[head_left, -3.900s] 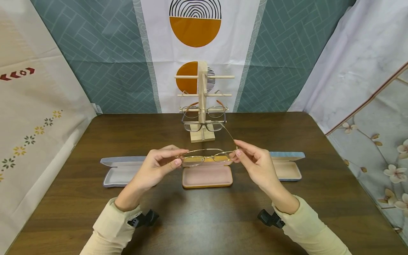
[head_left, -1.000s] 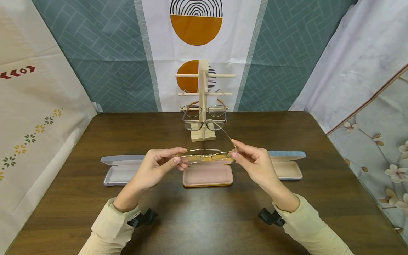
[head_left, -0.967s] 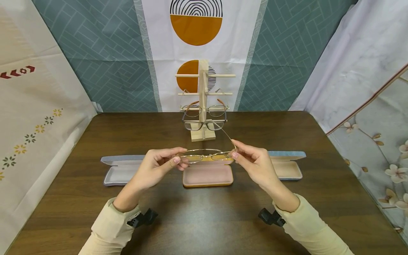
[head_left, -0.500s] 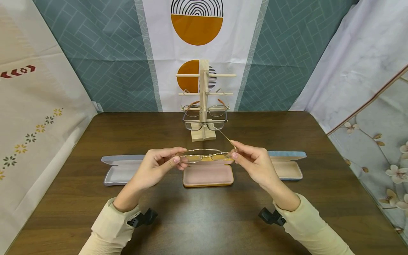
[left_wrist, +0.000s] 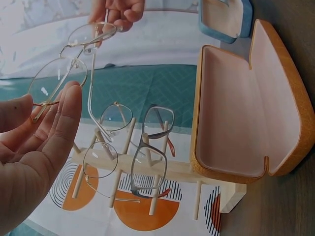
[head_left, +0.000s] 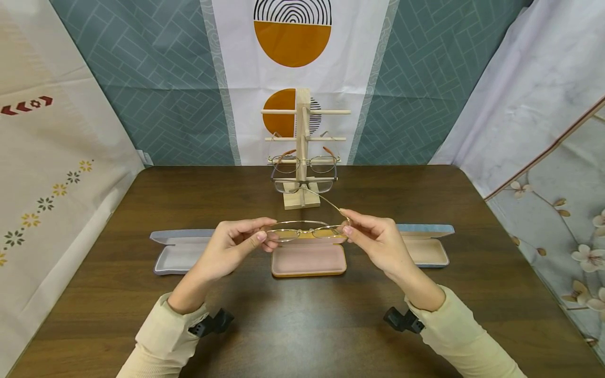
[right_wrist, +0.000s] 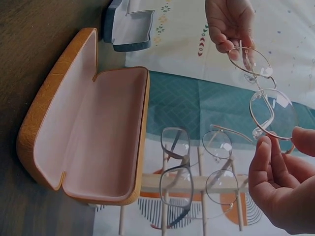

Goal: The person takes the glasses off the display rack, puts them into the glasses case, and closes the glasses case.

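Note:
A pair of gold wire-rimmed glasses [head_left: 284, 236] is held in the air over the orange glasses case [head_left: 309, 261]. My left hand [head_left: 231, 249] pinches its left end between thumb and fingers. At the other end my right hand [head_left: 375, 240] pinches the frame near the hinge. One temple lies folded across behind the lenses. The other, on the right, slants back and inward, partly folded. In the left wrist view, the lenses of the glasses [left_wrist: 58, 81] are clear. Pink lining shows inside the case [right_wrist: 106, 132], whose lid stands raised.
Behind the hands stands a wooden display rack [head_left: 302, 126] with a grey-framed pair of glasses [head_left: 286, 187] and a round wire pair [head_left: 322, 164]. A grey-lined case [head_left: 172, 260] lies left, a blue cream-lined case [head_left: 427, 252] right, both with lids raised.
The right temple of the gold glasses has swung inward, its tip moving left. Both hands keep hold of the frame; my right hand has shifted slightly left since the earliest frame.

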The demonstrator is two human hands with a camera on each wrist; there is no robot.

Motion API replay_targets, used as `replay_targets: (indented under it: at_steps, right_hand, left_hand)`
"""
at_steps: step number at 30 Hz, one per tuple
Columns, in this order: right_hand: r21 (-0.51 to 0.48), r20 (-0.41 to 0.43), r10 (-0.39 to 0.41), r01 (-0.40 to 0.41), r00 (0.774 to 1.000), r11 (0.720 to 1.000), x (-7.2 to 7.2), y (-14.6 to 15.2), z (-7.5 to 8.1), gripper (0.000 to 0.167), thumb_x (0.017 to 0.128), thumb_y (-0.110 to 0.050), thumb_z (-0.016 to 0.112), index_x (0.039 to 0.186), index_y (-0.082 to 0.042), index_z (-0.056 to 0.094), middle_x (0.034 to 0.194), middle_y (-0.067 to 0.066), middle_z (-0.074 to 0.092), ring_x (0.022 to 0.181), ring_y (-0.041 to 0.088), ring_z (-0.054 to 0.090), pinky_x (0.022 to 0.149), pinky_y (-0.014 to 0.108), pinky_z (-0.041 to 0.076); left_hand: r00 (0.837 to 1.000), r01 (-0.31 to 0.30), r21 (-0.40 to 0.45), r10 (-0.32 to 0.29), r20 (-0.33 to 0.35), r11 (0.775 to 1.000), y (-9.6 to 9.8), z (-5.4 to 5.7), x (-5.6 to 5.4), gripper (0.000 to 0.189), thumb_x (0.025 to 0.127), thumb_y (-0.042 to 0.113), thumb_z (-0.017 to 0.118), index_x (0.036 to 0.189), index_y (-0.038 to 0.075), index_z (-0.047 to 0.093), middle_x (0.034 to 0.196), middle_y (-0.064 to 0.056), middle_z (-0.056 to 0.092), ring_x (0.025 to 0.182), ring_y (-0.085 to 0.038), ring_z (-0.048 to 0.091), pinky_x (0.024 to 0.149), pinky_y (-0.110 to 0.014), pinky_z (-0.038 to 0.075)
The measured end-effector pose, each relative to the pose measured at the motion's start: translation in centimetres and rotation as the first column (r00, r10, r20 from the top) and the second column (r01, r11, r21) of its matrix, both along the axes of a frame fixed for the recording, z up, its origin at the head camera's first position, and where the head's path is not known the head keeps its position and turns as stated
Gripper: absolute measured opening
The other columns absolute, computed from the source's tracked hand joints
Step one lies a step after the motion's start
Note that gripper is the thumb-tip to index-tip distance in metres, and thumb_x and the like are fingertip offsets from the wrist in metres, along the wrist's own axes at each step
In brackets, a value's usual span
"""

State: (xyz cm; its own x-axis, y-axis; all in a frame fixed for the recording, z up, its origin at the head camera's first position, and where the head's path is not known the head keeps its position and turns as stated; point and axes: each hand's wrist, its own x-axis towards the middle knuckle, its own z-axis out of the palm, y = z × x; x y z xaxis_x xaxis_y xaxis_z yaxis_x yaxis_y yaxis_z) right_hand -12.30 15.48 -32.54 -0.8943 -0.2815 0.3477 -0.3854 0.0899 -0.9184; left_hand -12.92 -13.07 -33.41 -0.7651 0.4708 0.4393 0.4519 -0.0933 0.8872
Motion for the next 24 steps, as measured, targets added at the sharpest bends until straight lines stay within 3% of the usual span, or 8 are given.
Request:
replay_targets:
  at_steps: [11,24]
  right_hand:
    - [-0.003,0.012,0.013,-0.013,1.0,1.0,0.04,0.06,0.05,0.032,0.086,0.006,0.057,0.118,0.013,0.054,0.087,-0.004,0.064,0.074,0.008,0.06,0.067,0.026,0.053]
    - [-0.025,-0.005,0.042,-0.042,0.999,0.999,-0.01,0.16,-0.09,0.031,0.085,0.007,0.057,0.114,0.016,0.054,0.088,-0.002,0.066,0.078,0.012,0.062,0.068,0.02,0.051]
  left_hand:
    - [1.0,-0.003,0.0,0.003,-0.008,1.0,0.01,0.02,-0.08,0.024,0.088,-0.011,0.049,0.11,-0.021,0.052,0.085,-0.031,0.062,0.072,-0.02,0.066,0.064,-0.034,0.054]
    - [1.0,-0.005,-0.005,0.005,0.007,1.0,0.0,0.09,-0.03,0.025,0.088,-0.01,0.049,0.11,-0.021,0.052,0.086,-0.031,0.062,0.072,-0.021,0.066,0.065,-0.033,0.054]
